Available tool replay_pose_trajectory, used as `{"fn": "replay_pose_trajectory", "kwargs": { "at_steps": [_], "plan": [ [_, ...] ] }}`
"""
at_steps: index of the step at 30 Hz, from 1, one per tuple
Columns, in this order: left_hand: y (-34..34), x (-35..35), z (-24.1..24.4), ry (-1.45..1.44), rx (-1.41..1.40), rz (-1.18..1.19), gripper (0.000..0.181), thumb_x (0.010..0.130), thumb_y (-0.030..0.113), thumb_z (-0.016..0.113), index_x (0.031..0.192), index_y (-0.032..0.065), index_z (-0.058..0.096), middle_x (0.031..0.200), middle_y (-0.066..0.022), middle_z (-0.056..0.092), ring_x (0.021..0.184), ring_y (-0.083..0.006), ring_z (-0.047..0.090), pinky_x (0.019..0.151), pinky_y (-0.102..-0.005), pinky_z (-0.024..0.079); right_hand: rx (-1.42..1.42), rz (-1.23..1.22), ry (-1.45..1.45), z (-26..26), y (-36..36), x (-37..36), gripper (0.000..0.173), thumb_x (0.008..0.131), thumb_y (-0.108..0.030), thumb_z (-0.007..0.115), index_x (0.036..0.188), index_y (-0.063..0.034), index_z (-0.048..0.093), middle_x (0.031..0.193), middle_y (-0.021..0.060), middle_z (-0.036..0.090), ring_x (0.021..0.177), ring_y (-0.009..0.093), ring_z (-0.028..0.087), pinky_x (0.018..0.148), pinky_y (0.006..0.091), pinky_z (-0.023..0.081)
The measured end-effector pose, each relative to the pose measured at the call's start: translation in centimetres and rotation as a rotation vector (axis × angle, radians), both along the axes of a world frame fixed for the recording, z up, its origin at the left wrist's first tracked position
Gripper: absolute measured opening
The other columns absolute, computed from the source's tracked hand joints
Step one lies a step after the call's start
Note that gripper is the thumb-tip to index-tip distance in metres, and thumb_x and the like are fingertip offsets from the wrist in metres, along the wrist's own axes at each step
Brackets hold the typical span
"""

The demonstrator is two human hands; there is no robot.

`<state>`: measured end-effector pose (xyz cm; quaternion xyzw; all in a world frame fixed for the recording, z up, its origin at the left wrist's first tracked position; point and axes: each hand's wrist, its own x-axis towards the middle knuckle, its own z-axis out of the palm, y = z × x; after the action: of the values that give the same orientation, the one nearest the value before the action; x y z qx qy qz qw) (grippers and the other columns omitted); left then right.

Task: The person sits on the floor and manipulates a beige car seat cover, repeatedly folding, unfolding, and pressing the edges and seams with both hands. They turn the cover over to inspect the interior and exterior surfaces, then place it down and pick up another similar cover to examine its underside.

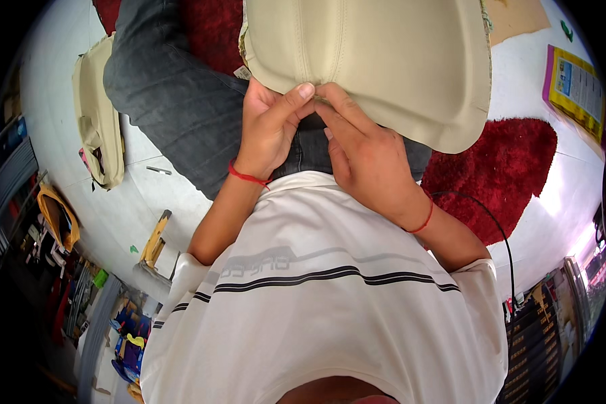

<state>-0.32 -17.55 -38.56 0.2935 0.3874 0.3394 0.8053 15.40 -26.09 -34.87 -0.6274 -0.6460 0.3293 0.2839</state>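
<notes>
A large beige stitched upholstery panel [394,60], leather-like, lies across my lap, with two seams running down to its near edge. At the foot of those seams my left hand [272,116] pinches the edge between thumb and fingers. My right hand [363,146] meets it there from the right, index fingertip on the same edge, the other fingers bent below. What the right fingertips grip under the edge is hidden. A small white label [243,72] shows by the panel's left border.
Dark red shaggy rug pieces [490,166] lie under and beside me. At left are another beige cover piece [93,111], a pen-like object [158,170] and a yellow-handled tool [156,240]. A yellow and purple packet [578,91] lies far right; a black cable [505,237] curves nearby.
</notes>
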Motion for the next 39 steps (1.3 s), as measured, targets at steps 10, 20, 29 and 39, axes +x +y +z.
{"fn": "replay_pose_trajectory", "kwargs": {
  "at_steps": [10, 20, 29, 39],
  "plan": [
    [-0.3, -0.7, -0.3, -0.05, 0.017, 0.03, 0.047, 0.103, 0.004, 0.053, 0.147, -0.0002, 0.04, 0.14, -0.0176, 0.061, 0.123, -0.0282, 0.065, 0.097, -0.0431, 0.059, 0.016, -0.043, 0.258, -0.2, -0.7, 0.5, 0.039, 0.091, 0.009, 0.059, 0.128, 0.0021, 0.066, 0.143, 0.0157, 0.061, 0.085, 0.022, 0.072, 0.074, 0.0313, 0.059],
    [0.0, -0.2, -0.5, -0.092, -0.026, 0.056, 0.049, 0.099, 0.0, 0.063, 0.144, 0.0002, 0.043, 0.133, -0.0156, 0.063, 0.118, -0.024, 0.067, 0.095, -0.0402, 0.06, -0.111, -0.083, 0.385, 0.0, -0.4, -0.5, 0.044, 0.089, 0.002, 0.063, 0.133, 0.004, 0.061, 0.149, 0.0205, 0.054, 0.092, 0.034, 0.073, 0.074, 0.0386, 0.06],
    [-0.6, -0.5, -1.3, 0.1, 0.1, 0.127, 0.043, 0.103, 0.01, 0.059, 0.143, -0.0029, 0.049, 0.132, -0.0156, 0.063, 0.116, -0.0227, 0.063, 0.1, -0.0391, 0.052, 0.048, 0.029, 0.267, 0.2, -1.4, -0.3, 0.026, 0.081, 0.001, 0.061, 0.106, -0.0016, 0.068, 0.151, 0.0205, 0.054, 0.075, 0.034, 0.071, 0.066, 0.0427, 0.057],
    [0.8, -0.5, -0.8, 0.09, 0.18, 0.098, 0.046, 0.102, 0.011, 0.064, 0.143, -0.0029, 0.05, 0.137, -0.0151, 0.06, 0.12, -0.0216, 0.061, 0.102, -0.0356, 0.051, 0.005, 0.01, 0.157, -0.5, -1.5, 0.0, 0.011, 0.077, 0.003, 0.065, 0.083, -0.0003, 0.074, 0.155, 0.0082, 0.055, 0.082, 0.027, 0.073, 0.069, 0.0395, 0.058]
  ]
}}
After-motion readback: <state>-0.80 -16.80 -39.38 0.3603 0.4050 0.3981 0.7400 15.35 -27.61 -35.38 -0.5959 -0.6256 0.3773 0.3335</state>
